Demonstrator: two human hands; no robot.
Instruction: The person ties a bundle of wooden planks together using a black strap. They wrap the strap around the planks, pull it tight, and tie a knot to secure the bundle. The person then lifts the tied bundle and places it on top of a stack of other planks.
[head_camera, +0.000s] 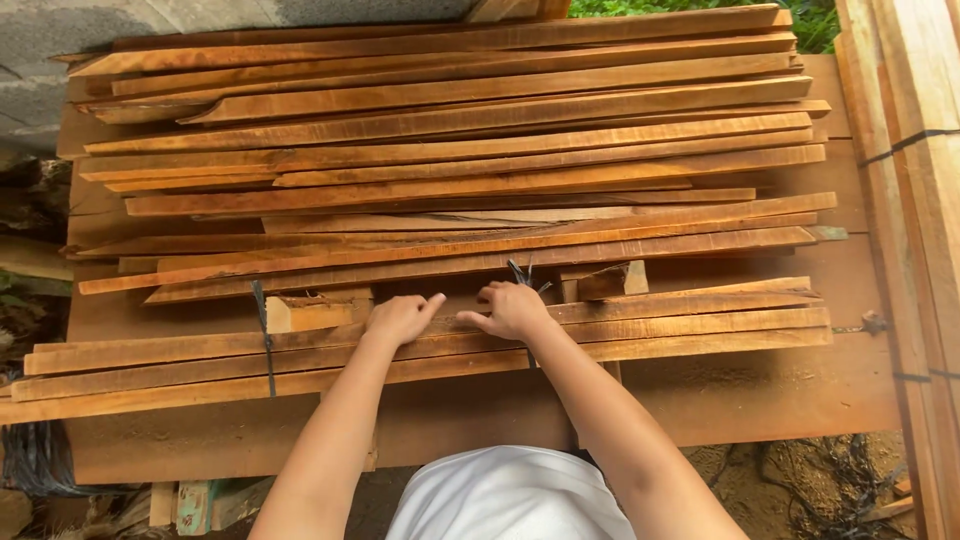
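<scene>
A wide stack of long reddish-brown wooden slats (450, 150) lies across a wooden platform (760, 395). Closest to me sits a bundle of slats (690, 325) tied with a black strap (266, 340). My left hand (400, 318) rests on top of this near bundle, fingers curled, thumb pointing right. My right hand (512, 310) presses on the same bundle just beside it, fingers bent over the far edge near a second black strap (521, 272). Whether either hand grips a slat is not clear.
Short wooden blocks (318, 312) lie between the near bundle and the main stack. Pale upright planks (905, 180) bound with black straps stand at the right. Grey concrete (60, 40) shows at the top left, dirt and debris (800, 480) below the platform.
</scene>
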